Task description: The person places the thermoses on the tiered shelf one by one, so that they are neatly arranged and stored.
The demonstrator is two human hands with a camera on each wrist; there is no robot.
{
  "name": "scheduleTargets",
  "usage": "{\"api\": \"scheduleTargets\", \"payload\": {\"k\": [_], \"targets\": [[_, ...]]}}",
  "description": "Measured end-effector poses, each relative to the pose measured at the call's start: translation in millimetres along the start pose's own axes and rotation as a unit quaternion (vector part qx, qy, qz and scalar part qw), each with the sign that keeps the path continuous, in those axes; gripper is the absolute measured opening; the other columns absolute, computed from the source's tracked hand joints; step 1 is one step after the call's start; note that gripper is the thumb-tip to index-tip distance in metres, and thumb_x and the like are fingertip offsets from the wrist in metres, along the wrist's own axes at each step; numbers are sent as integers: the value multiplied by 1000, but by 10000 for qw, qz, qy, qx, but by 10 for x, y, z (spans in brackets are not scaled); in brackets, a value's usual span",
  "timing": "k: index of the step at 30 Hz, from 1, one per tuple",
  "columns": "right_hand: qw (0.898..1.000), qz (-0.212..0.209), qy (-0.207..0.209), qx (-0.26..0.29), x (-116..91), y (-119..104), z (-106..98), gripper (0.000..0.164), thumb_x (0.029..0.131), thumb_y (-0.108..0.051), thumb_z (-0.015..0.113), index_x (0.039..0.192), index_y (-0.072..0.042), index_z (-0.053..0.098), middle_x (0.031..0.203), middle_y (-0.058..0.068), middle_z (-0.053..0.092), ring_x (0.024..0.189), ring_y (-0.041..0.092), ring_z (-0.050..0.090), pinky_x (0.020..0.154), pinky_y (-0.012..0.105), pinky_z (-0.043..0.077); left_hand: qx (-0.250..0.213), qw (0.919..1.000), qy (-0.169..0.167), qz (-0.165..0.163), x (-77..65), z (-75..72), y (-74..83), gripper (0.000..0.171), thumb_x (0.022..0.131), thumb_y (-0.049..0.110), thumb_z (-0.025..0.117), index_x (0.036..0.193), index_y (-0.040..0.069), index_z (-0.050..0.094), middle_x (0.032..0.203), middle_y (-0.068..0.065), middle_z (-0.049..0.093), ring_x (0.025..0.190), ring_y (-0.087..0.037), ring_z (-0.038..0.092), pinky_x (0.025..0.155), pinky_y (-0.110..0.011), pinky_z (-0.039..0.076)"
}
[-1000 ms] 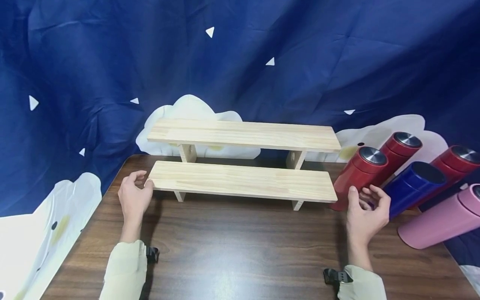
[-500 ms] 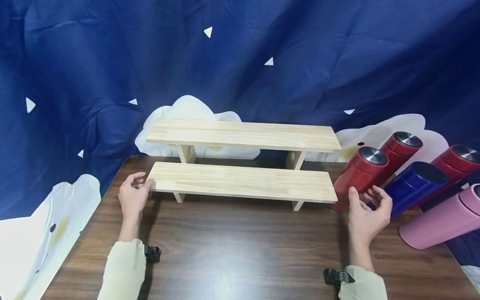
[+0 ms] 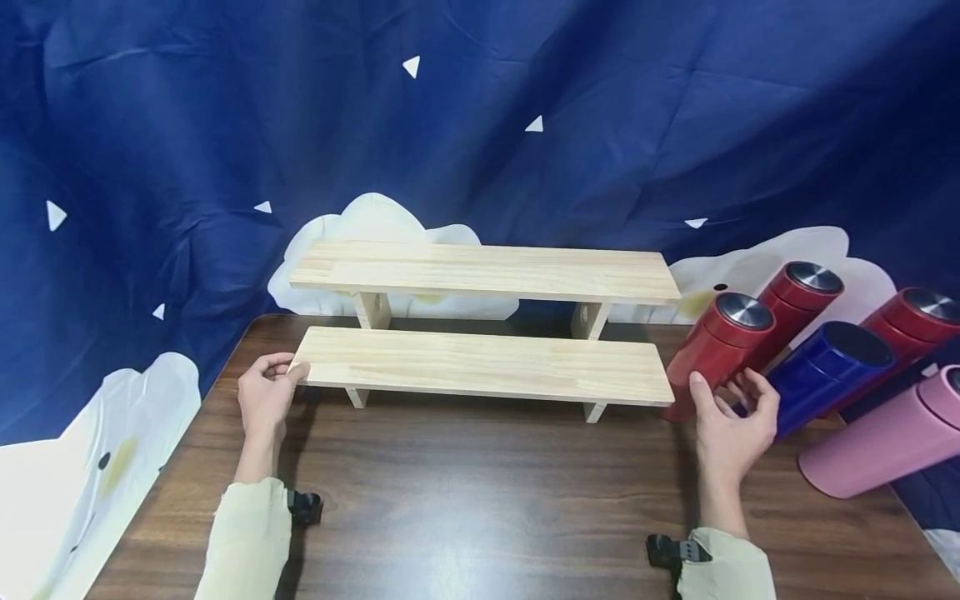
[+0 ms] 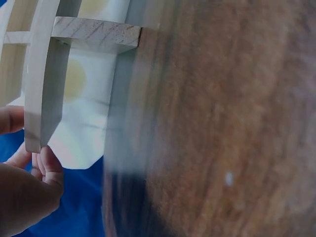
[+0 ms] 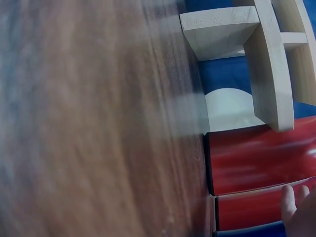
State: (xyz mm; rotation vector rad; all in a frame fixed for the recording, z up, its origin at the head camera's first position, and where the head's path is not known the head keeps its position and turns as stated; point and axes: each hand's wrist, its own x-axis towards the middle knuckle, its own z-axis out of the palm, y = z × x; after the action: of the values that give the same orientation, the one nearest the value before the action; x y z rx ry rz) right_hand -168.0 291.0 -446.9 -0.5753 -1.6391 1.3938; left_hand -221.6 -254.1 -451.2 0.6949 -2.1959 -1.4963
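A pale two-tier wooden shelf [image 3: 480, 362] stands at the back of the table. My left hand [image 3: 266, 392] is at the left end of its lower board; in the left wrist view the thumb lies against the top face and the fingers [image 4: 49, 168] meet the end and underside, pinching it. My right hand [image 3: 735, 429] hovers in front of a red thermos bottle [image 3: 716, 342] and a blue thermos bottle [image 3: 832, 367], fingers loosely bent around nothing. The front red bottle stands close to the lower board's right end.
Two more red thermos bottles [image 3: 798, 304] [image 3: 900, 333] stand behind. A pink thermos bottle [image 3: 877, 437] is at the far right. The brown wooden table [image 3: 465, 492] spreads in front; a blue patterned cloth [image 3: 480, 125] hangs behind it.
My left thumb and fingers sit a little closer on the board's end. My right hand has barely shifted. The bottles stand where they were.
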Motion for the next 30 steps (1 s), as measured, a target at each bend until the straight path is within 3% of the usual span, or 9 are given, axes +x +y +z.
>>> {"api": "scheduleTargets", "payload": {"k": [9, 16, 21, 30], "targets": [[9976, 542, -172, 388, 15, 55, 26, 64, 71, -4, 91, 128, -12, 63, 113, -3, 60, 102, 14, 62, 86, 21, 55, -203, 9997, -47, -131, 45, 11, 2, 34, 81, 8, 78, 113, 0, 69, 87, 7, 60, 81, -6, 54, 68, -16, 44], [9915, 1158, -439, 410, 7, 106, 20, 69, 71, -7, 92, 132, -16, 60, 122, -1, 59, 111, 16, 59, 98, 27, 50, -209, 9996, -74, -156, 39, 7, 0, 34, 82, 9, 78, 114, 0, 69, 87, 8, 60, 81, -6, 54, 69, -16, 44], [9857, 1515, -589, 439, 12, 174, 45, 73, 72, -6, 92, 136, -16, 58, 127, 0, 58, 115, 17, 55, 91, 24, 50, -218, 9995, -69, -212, 40, 4, -9, 35, 82, 9, 78, 114, -1, 69, 88, 7, 60, 82, -6, 54, 69, -16, 45], [9827, 1566, -729, 667, 37, 256, 78, 79, 73, 2, 89, 140, -16, 53, 131, 2, 55, 119, 19, 52, 108, 32, 43, -340, 9991, -97, -227, 55, 2, -12, 34, 82, 9, 79, 113, -2, 70, 83, 12, 60, 81, -5, 55, 69, -15, 45]]}}
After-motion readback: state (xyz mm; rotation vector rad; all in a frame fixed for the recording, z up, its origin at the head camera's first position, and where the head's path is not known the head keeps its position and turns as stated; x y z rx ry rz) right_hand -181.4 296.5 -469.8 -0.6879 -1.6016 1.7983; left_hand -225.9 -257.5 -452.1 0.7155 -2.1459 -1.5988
